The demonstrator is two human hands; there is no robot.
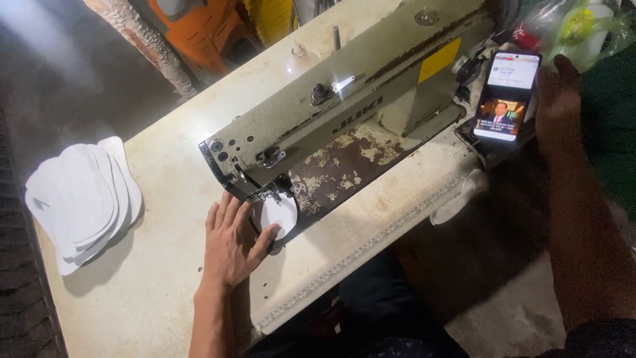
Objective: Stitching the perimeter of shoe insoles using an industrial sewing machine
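Your left hand (232, 242) is lying flat on the table (165, 292), fingers spread and gripping nothing. The thumb is pressing the edge of a white oval fabric piece (279, 213) that is sitting under the needle end of the sewing machine (344, 113), at about 1 o'clock from the palm.

Your right hand (558, 99) is reaching up toward 1 o'clock of the frame, fingers loosely curled and touching the right edge of a lit phone (509, 96) propped against the machine's far end; whether it is actually gripping the phone, you cannot tell.

A stack of white oval pieces (83, 199) is resting at 9 o'clock on the table. A yellow rectangular label (438, 59) is sitting on the machine's body. A clear plastic bag (583, 26) is lying at 1 o'clock, past the phone.
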